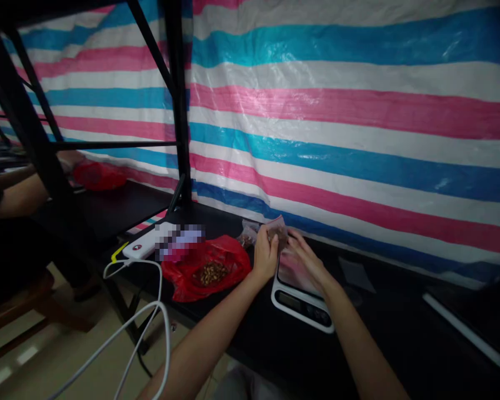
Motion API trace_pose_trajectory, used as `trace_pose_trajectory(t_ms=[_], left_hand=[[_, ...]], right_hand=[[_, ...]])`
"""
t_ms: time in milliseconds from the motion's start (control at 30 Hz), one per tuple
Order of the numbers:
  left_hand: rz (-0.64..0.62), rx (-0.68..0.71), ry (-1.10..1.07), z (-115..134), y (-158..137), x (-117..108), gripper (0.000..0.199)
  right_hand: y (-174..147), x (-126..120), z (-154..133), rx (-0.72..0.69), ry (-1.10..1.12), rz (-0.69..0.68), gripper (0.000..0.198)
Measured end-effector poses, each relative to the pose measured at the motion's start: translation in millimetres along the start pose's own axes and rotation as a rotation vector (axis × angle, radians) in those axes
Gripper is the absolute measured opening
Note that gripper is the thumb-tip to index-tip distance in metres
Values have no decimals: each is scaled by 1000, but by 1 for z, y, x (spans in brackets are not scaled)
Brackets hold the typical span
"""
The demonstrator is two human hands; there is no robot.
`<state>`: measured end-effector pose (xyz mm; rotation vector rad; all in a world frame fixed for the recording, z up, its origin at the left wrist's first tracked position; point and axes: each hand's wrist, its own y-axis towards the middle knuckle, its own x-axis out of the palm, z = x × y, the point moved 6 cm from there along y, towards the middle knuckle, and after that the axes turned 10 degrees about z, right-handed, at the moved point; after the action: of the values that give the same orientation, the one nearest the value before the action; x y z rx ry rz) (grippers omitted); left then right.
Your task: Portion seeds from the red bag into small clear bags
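Note:
Above the back of a white kitchen scale point(303, 315), my left hand point(265, 256) grips a small clear zip bag point(278, 229) with brownish contents. My right hand point(309, 260) has its fingers at the bag's right edge, closed against it; the fingertips are partly hidden. The scale's shiny plate shows between my forearms, and its display is too dark to read. Left of my hands lies an open red plastic bag point(233, 256) holding a heap of small brown pieces point(212, 273). Just behind my left hand rests another small clear bag point(247, 235) with something reddish-brown inside.
A white power bank point(150, 241) with a looping white cable point(160, 278) lies at the black table's left end, beside a blurred-out item. A flat clear bag point(355, 274) lies right of the scale. Black metal posts point(179, 111) and another person's arm point(23, 194) are at left.

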<state>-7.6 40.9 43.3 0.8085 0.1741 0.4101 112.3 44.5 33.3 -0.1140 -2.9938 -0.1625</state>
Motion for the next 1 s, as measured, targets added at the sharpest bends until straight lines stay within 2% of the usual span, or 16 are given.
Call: trace_pose_trajectory(t_ms=[67,167,267,367,433,500,600,733,867,1000], left_hand=[[11,49,-30,7,-4,1,29],[-3,64,-73,13,-5,4,27],[12,-68,-171,4,0,4,23],[17,-284,-273,-16,9,5,28],[-103,-430,-340,-29,11,14,36],[-312,-551,-416,-35,7,27,43],[-551,-645,-531,-31,-3,39,48],[-617,-676,-616,-21,-7,35,46],[-733,-631,-599,-13,-11,32,35],[-777,-661,-622,-16,-16,34,34]], right_hand=[[1,9,18,125,160,-104,41],[-5,13,25,132,279,-92,39],[-5,6,20,84,283,-25,36],[-2,-7,12,52,204,17,35],[-1,-17,8,37,111,26,35],[-1,-27,4,18,30,26,35],[-3,-37,-1,-20,-27,-12,33],[-8,-41,2,46,-55,-131,29],[-9,-47,5,84,-59,-91,28],[-8,-50,3,58,-92,-75,26]])
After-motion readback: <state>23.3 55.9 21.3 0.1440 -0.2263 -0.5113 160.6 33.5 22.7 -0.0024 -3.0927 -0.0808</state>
